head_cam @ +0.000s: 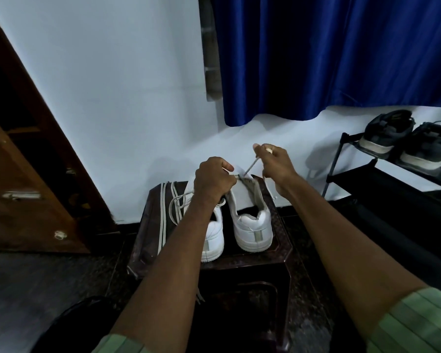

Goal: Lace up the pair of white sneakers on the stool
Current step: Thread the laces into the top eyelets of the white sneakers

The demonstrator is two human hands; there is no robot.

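1. I see the pair of white leather sneakers side by side on the dark brown plastic stool [283, 253], heels toward me, toes toward its far edge.
2. The right white sneaker [252, 225] sits near the stool's right edge. Its flat white lace [250, 166] runs taut from the eyelets near the toe up to my right hand [275, 161].
3. My right hand is raised above and just beyond the toe of that sneaker, fingers curled and pinching the lace end. A second strand hangs loose below the hand, down toward the stool's right edge.
4. My left hand [211, 179] rests over the front of the right sneaker's eyelet row, fingers curled and pinching the lace where it leaves the shoe.
5. The left white sneaker [211, 240] lies under my left forearm, partly hidden; I cannot tell how far it is laced.
6. A loose bundle of white lace [175, 207] lies on the stool's left side, beside the left sneaker.
7. To the right stands a black metal shoe rack [341, 159] carrying a pair of dark grey sports shoes [413, 141].
8. Behind hang a blue curtain [341, 59] and a pale wall [112, 85]; a brown wooden door [23, 200] stands left.
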